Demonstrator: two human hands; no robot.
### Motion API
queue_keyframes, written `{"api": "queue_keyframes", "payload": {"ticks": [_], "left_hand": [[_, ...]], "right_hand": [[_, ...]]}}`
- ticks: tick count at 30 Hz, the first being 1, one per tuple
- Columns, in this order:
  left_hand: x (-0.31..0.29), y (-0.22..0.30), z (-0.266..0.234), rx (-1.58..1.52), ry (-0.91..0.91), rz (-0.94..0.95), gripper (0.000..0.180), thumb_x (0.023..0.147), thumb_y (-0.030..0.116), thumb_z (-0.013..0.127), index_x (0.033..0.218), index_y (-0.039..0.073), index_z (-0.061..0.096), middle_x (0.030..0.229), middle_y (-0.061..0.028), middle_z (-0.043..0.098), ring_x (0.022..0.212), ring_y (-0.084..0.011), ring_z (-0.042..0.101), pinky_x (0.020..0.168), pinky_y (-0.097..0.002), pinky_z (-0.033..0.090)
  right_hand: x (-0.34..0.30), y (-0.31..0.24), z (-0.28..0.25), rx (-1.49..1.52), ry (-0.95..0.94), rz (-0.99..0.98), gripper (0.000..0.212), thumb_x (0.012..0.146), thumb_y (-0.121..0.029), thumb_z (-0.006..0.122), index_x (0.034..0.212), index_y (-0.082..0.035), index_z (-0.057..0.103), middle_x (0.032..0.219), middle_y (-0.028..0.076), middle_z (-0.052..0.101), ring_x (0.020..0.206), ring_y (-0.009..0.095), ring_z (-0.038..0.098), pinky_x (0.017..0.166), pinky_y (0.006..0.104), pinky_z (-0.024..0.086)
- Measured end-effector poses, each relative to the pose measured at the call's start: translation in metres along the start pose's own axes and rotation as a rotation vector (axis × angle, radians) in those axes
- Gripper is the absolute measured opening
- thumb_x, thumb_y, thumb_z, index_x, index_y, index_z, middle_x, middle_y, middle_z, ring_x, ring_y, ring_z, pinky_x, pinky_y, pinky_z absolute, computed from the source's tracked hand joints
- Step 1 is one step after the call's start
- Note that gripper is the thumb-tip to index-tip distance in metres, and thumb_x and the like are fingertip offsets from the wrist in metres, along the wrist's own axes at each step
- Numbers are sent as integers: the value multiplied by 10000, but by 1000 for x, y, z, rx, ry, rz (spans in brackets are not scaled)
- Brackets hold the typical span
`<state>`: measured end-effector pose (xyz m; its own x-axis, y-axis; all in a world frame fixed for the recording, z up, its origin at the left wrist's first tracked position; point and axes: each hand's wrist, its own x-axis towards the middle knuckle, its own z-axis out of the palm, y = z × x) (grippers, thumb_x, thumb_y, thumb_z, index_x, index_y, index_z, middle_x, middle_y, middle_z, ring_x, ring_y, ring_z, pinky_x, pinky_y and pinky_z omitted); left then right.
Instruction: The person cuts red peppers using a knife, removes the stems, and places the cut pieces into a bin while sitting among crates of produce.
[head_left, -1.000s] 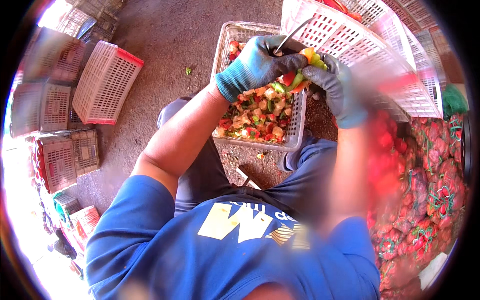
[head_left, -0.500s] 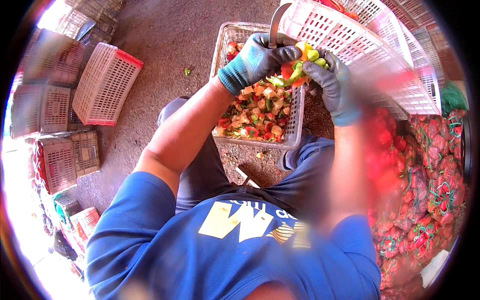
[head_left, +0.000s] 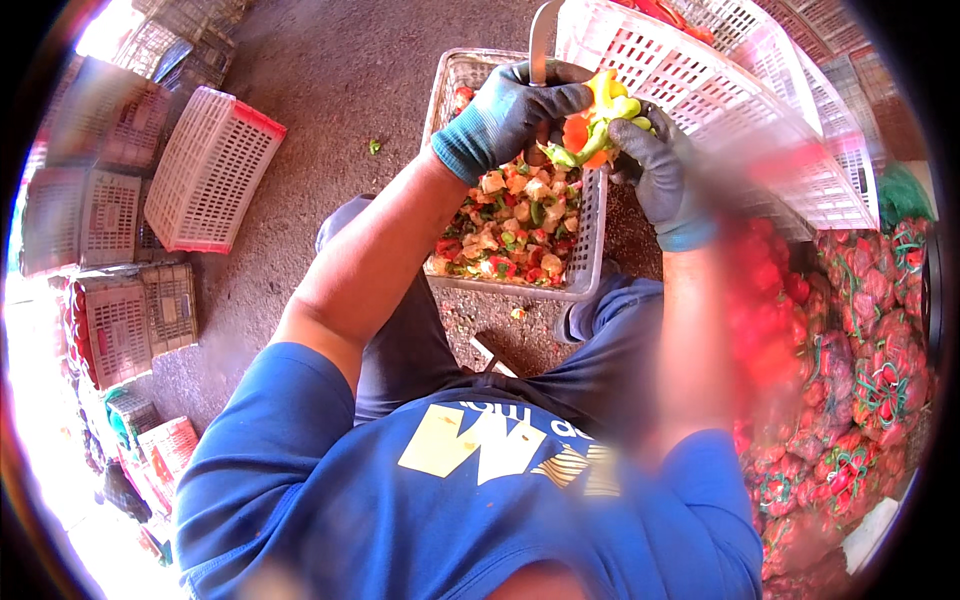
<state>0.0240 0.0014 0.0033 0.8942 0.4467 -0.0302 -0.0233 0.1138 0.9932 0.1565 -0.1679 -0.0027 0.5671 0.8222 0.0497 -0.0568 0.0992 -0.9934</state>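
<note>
My left hand point(head_left: 515, 115), in a blue and dark grey work glove, is closed round a knife point(head_left: 541, 40) whose curved blade points up and away from me. Its thumb and fingertips reach a pepper point(head_left: 603, 122), which looks yellow, orange and green, with a stalk end. Gloved alike, my right hand point(head_left: 665, 180) grips that pepper from the right. Both hands are above a pale plastic crate point(head_left: 596, 235) on the ground. Chopped pepper cores and scraps point(head_left: 510, 230) in white, red and green fill much of it.
A tilted white crate point(head_left: 680, 80) stands at the far right, with red peppers point(head_left: 672, 12) behind its rim. Net bags of red produce point(head_left: 830, 400) are piled along my right. Crates point(head_left: 215, 165) stand at the left. Green scraps point(head_left: 375, 146) lie on the ground.
The knife has turned more upright and its tip has swung left. My right hand has dropped slightly lower. The pepper remains between my hands, a little turned.
</note>
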Motion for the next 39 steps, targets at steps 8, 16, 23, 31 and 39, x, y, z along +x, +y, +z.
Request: {"api": "queue_keyframes", "payload": {"ticks": [8,16,23,31,39], "left_hand": [[11,-12,-23,-382,-130,-98,236,980,265,644,1042,38,661,726,-82,640,559,-176,609,506,-290,505],[1,-8,-1,-196,5,-51,407,980,218,658,1337,24,624,904,-43,718,426,-82,526,456,-224,448],[-7,-4,14,-134,23,32,425,976,315,681,1297,38,656,863,-73,722,428,-93,551,422,-225,451],[5,-11,12,-68,27,22,438,934,327,736,1258,34,694,1013,-97,733,677,-125,663,599,-256,540],[3,-13,6,-151,-85,-30,405,957,253,698,1288,22,662,960,-98,719,665,-128,674,546,-237,530]], "right_hand": [[-1,-5,-13,81,-8,35,333,889,-226,733,1173,-59,691,1058,-2,708,857,75,662,701,238,539],[3,-2,-21,257,39,39,336,908,-179,701,1217,-54,658,1067,9,712,883,88,679,674,235,568],[8,1,-8,222,128,-39,367,871,-169,742,1205,-42,657,1068,25,712,879,119,686,722,251,570],[11,10,-4,170,153,-102,350,850,-193,776,1154,-49,682,1019,29,718,855,107,680,694,247,568],[8,10,4,345,159,72,329,880,-243,731,1139,-45,687,1002,37,713,831,130,685,662,249,573]]}}
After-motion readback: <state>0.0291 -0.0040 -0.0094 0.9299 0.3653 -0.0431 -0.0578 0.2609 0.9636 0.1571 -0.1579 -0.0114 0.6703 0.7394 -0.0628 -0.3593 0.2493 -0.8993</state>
